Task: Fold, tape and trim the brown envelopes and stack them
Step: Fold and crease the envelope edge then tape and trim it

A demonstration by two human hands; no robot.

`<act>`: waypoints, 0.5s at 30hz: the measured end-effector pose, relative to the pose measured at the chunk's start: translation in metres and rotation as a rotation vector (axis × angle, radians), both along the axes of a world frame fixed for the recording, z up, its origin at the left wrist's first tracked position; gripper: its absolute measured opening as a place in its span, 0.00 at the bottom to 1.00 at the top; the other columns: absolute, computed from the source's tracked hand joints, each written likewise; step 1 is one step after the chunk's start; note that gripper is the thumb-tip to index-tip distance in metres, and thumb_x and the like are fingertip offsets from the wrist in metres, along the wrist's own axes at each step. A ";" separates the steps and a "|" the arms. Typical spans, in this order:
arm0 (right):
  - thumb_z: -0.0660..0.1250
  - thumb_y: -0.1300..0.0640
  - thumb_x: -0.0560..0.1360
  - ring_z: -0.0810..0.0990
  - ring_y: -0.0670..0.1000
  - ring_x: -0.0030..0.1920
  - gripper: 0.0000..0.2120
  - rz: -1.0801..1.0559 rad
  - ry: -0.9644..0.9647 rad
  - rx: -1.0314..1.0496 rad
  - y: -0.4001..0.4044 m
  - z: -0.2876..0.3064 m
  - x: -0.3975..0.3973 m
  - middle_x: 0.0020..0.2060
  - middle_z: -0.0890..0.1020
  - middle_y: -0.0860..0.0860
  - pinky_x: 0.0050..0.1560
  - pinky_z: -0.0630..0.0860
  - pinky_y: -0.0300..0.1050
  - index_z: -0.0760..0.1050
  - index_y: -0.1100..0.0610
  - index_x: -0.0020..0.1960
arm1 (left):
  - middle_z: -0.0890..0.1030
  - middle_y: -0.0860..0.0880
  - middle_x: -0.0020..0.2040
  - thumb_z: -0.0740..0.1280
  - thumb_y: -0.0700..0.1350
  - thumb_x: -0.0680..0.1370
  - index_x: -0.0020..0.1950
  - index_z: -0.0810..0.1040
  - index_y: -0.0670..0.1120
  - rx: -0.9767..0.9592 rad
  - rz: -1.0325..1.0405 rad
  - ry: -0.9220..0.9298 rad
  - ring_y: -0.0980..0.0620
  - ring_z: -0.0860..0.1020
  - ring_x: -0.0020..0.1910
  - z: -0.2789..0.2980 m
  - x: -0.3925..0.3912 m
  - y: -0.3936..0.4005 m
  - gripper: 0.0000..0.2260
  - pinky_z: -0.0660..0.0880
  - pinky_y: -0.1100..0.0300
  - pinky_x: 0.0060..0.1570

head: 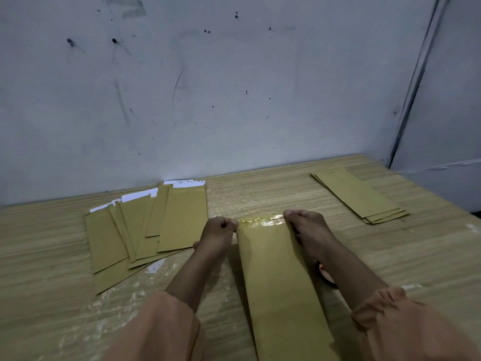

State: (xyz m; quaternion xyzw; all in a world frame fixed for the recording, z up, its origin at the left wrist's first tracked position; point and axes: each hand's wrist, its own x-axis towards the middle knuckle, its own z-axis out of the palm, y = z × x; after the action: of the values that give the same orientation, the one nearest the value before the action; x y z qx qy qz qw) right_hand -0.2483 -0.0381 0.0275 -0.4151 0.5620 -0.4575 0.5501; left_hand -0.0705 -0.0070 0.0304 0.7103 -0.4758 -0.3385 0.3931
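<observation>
Scuffed grey wall behind wooden desk [260, 194]. Brown envelope [276, 282] flat at centre, far end folded and taped with clear tape [261, 222]. Left hand [220, 231] and right hand [305, 227] curled, pinching tape ends either side. Left of envelope, loose pile [145, 230] seemingly untreated; beyond-right, neat stack [359, 196], likely finished. Trimming probably pending.
</observation>
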 end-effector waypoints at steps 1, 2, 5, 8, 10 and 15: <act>0.67 0.58 0.76 0.79 0.54 0.51 0.05 -0.001 0.027 0.002 -0.001 0.000 -0.002 0.48 0.82 0.56 0.55 0.75 0.47 0.79 0.59 0.48 | 0.75 0.54 0.36 0.62 0.47 0.80 0.34 0.74 0.49 0.004 -0.010 0.010 0.48 0.72 0.44 0.000 -0.001 -0.001 0.15 0.66 0.47 0.62; 0.66 0.57 0.77 0.79 0.55 0.52 0.07 0.004 0.070 0.003 -0.002 0.001 -0.003 0.49 0.82 0.57 0.58 0.75 0.49 0.79 0.60 0.49 | 0.75 0.53 0.36 0.61 0.47 0.81 0.34 0.74 0.48 0.011 -0.020 0.022 0.49 0.71 0.43 -0.001 -0.001 -0.001 0.15 0.67 0.51 0.59; 0.63 0.56 0.79 0.78 0.55 0.55 0.12 0.027 0.146 0.018 -0.003 0.006 -0.005 0.52 0.81 0.56 0.60 0.74 0.50 0.79 0.63 0.56 | 0.71 0.50 0.32 0.59 0.45 0.82 0.32 0.70 0.45 0.014 -0.054 0.020 0.53 0.68 0.34 0.002 -0.006 -0.004 0.17 0.65 0.57 0.47; 0.62 0.57 0.79 0.76 0.55 0.56 0.13 0.008 0.111 0.057 -0.004 0.012 -0.006 0.55 0.79 0.56 0.60 0.73 0.49 0.76 0.63 0.60 | 0.70 0.49 0.31 0.59 0.44 0.82 0.31 0.69 0.44 -0.008 -0.052 0.013 0.55 0.66 0.31 0.005 -0.012 -0.006 0.18 0.64 0.59 0.41; 0.62 0.57 0.79 0.77 0.55 0.54 0.13 -0.018 0.064 0.072 -0.004 0.017 -0.008 0.54 0.79 0.57 0.57 0.74 0.49 0.76 0.64 0.59 | 0.75 0.49 0.36 0.59 0.44 0.82 0.37 0.75 0.42 -0.052 -0.050 0.061 0.57 0.69 0.33 0.009 -0.015 -0.006 0.15 0.67 0.60 0.40; 0.61 0.58 0.80 0.73 0.47 0.38 0.13 -0.108 0.070 0.031 -0.005 0.022 -0.021 0.46 0.79 0.56 0.44 0.71 0.41 0.75 0.66 0.60 | 0.78 0.52 0.39 0.61 0.50 0.80 0.44 0.79 0.44 -0.060 -0.133 0.186 0.56 0.72 0.38 0.014 -0.028 0.000 0.13 0.67 0.63 0.36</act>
State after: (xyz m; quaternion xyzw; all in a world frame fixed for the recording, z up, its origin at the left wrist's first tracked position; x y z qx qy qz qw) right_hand -0.2692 -0.0427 0.0499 -0.3913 0.6096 -0.4630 0.5108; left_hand -0.0982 -0.0071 0.0441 0.6307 -0.4933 -0.4136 0.4334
